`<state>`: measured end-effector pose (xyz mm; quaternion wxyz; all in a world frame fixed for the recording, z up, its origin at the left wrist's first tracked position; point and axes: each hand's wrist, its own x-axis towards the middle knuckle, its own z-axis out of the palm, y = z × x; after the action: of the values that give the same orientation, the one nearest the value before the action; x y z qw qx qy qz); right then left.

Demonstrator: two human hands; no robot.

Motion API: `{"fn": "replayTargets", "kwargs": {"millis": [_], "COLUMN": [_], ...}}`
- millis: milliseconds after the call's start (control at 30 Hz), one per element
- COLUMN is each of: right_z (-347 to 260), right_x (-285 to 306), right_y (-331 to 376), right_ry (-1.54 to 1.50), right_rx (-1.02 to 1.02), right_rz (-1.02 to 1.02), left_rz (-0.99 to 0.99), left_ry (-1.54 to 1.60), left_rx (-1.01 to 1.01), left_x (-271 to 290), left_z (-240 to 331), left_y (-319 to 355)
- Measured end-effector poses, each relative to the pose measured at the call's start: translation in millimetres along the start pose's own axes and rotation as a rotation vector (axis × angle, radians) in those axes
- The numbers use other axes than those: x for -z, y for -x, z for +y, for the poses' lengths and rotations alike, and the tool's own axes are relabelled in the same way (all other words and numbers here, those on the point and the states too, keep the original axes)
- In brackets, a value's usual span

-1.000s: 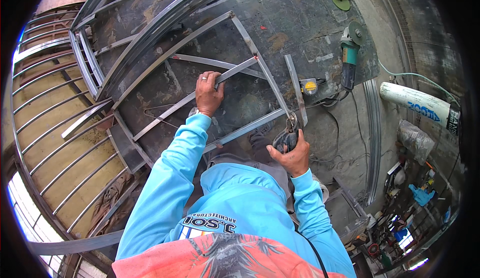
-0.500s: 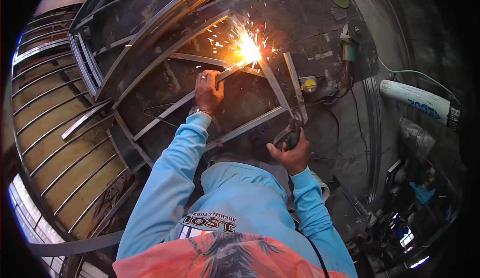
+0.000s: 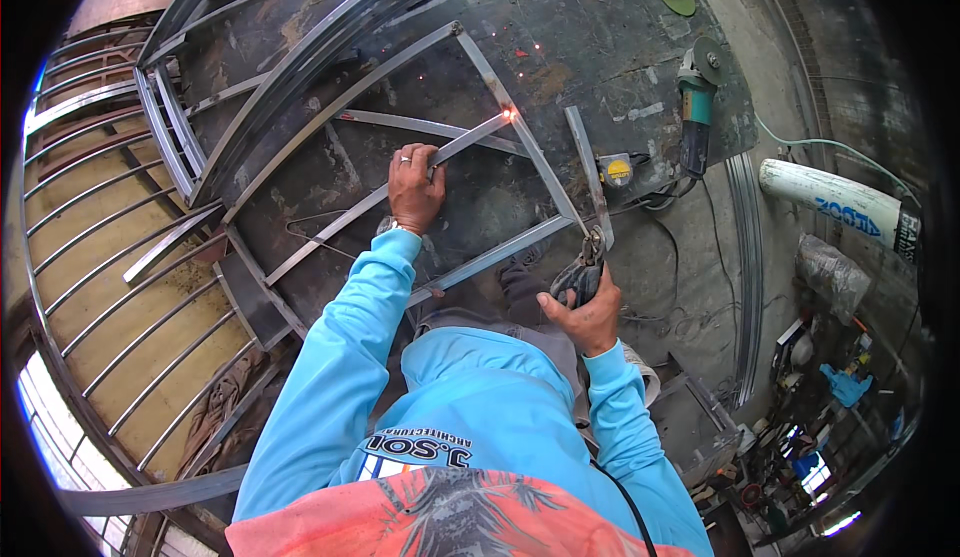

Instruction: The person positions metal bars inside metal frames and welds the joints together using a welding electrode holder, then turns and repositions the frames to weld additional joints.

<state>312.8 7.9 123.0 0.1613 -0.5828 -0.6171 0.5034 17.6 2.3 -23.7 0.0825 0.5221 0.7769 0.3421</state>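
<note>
My left hand [image 3: 416, 187], with a ring on one finger, is closed round a slim square steel bar [image 3: 340, 227]. That bar runs diagonally across a metal frame on the dark worktable. Its far end meets the frame's right side bar [image 3: 535, 167], where a small spot glows [image 3: 508, 115]. Lower right, my right hand [image 3: 590, 315] grips a dark welding electrode holder [image 3: 576, 279]. The holder's jaws are close to the frame's near right corner; I cannot make out an electrode in them. Another loose bar [image 3: 430, 127] lies across beneath the held one.
A short flat bar [image 3: 586, 172] and a yellow tape measure [image 3: 616, 170] lie right of the frame. Beyond them rests a green angle grinder [image 3: 697, 105] with its cord. Curved metal sections [image 3: 300, 52] occupy the far left. A barred panel [image 3: 130, 267] stands left.
The bright arc and spray of sparks at the joint have died down to a small glow and a few scattered embers. Both hands keep nearly the same places.
</note>
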Motion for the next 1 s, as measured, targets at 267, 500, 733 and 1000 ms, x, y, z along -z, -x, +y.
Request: {"fn": "replayTargets", "kwargs": {"millis": [267,500,733,1000], "right_z": [-3.2,-8.1,-11.1,6.4], "right_x": [0.2,-1.0,-12.1,-3.6], "right_y": [-2.9,-5.4,5.8,0.7], "right_ry": [0.041,0.025,-0.253,-0.091], "right_rx": [0.001,-0.016,0.008,-0.017], "right_rz": [-0.017,-0.014,0.187,0.031], "left_rz": [-0.016,-0.044,0.013,-0.008], "left_ry": [-0.004,-0.092,0.007,-0.007], "left_rx": [0.008,-0.058,-0.016,-0.01], "left_x": [0.0,-3.4,-6.0,-3.3], "left_z": [1.0,-8.2,-6.5,0.2], "left_y": [-0.1,2.9,2.5,0.5]}}
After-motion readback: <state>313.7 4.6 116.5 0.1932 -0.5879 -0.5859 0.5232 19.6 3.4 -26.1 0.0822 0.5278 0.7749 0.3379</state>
